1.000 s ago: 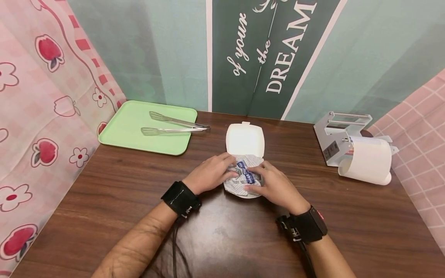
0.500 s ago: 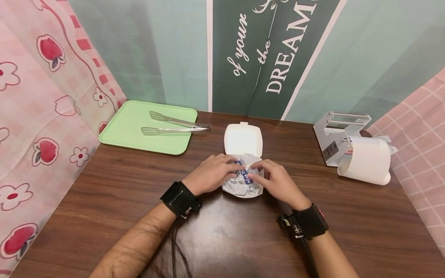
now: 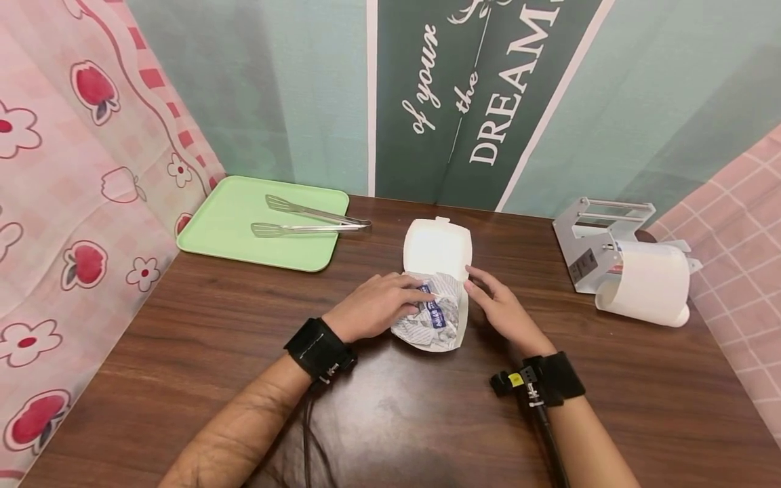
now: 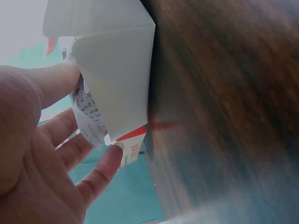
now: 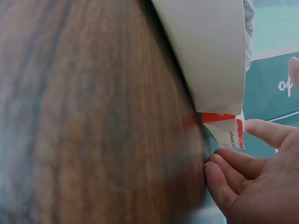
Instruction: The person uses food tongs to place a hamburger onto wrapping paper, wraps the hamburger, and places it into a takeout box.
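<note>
A white clamshell burger box (image 3: pixel 436 245) lies on the table with its lid tipped back. Inside its base sits a burger wrapped in printed paper (image 3: pixel 441 313) with a blue label. My left hand (image 3: pixel 373 308) rests at the box's left side, fingers reaching over the wrapper. In the left wrist view, its thumb is at the box's rim and the fingers are spread, one tip by the hinge corner. My right hand (image 3: pixel 503 308) is at the right side, its extended fingertips beside the lid's hinge corner; in the right wrist view several of its fingers are bent.
A green tray (image 3: pixel 244 224) stands at the back left, with metal tongs (image 3: pixel 317 227) lying partly over its right edge. A grey metal holder with a white roll (image 3: pixel 649 281) is at the right. Cables run from both wrist cameras.
My right hand has left the wrapper and moved right and back to the lid's corner. The box has shifted slightly right. My left hand has stayed at the left side.
</note>
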Available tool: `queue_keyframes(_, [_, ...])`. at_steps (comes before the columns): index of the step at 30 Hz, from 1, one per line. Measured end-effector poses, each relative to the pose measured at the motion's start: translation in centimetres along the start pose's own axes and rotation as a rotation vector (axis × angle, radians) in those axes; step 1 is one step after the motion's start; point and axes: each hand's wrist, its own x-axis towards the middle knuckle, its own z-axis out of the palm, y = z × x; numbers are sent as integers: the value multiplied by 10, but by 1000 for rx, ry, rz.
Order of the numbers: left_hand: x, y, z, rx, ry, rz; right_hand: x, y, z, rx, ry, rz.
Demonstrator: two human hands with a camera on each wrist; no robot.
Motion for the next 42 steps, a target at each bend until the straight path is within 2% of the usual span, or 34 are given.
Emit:
queue_keyframes(13, [0, 2, 1, 16, 8, -14, 0, -3, 1, 17, -43, 32])
queue_keyframes(26, [-1, 3, 1, 22, 7, -31, -3, -7, 2, 75, -11, -2])
queue_keyframes(31, [-1, 2, 1, 13, 13, -23, -2, -7, 4, 160, -8, -20])
queue_keyframes(36, [-1, 2, 1, 13, 18, -10, -2, -7, 6, 296, -26, -15])
queue_keyframes(42, [-1, 2, 2, 15, 24, -1, -3, -10, 6, 457, -40, -47])
